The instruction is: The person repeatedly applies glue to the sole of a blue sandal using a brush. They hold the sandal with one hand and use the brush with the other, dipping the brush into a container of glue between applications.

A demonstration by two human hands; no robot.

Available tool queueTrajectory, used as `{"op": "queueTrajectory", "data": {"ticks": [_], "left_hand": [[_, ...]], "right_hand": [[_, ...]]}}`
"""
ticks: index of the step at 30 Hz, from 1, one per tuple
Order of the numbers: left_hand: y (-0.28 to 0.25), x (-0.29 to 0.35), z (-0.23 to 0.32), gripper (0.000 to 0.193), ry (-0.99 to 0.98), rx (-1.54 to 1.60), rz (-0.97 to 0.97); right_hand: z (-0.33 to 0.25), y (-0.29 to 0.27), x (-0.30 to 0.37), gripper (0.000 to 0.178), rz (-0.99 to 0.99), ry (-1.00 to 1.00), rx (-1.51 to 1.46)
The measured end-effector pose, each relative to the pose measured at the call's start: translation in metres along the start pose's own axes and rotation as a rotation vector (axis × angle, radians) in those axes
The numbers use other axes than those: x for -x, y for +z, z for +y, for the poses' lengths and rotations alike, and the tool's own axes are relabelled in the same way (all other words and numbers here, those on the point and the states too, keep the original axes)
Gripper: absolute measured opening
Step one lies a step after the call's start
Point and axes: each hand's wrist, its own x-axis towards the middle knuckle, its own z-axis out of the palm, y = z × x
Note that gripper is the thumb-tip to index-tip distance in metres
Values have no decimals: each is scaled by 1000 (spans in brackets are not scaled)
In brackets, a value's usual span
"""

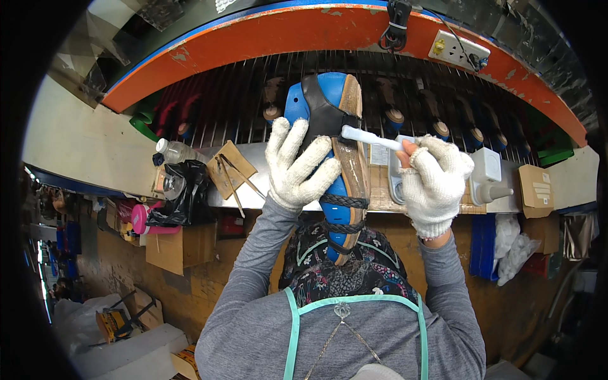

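Note:
A sandal (pixel 354 158) with black straps and a brown sole edge sits on a blue shoe last (pixel 332 82), toe pointing away and heel end near my lap. My left hand (pixel 297 164), in a white knitted glove, grips its left side with the fingers spread; the thumb is hidden. In my gloved right hand (pixel 437 174) is a white-handled brush (pixel 373 139), pinched between thumb and fingers. The brush's tip touches the sandal where the black strap meets the sole edge.
Behind the sandal, several lasted shoes (pixel 437 120) lie on a rack of metal rods under an orange beam (pixel 285 31). Brown card with two sticks (pixel 234 171) lies left. A white bottle with a nozzle (pixel 491 192) and a cardboard box (pixel 535 190) stand right.

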Motion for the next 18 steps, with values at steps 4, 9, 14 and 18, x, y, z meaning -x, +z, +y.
{"op": "queueTrajectory", "data": {"ticks": [4, 9, 14, 18], "left_hand": [[-1, -4, -4, 43, -18, 10, 9], [-2, -3, -9, 36, -57, 22, 59], [0, 1, -14, 38, -72, 8, 63], [2, 3, -17, 39, -79, 10, 80]], "right_hand": [[3, 4, -6, 23, -3, 4, -80], [10, -2, -2, 19, -287, 195, -266], [14, -2, 10, 16, -364, 333, -466], [15, -5, 19, 16, -417, 374, -509]]}}
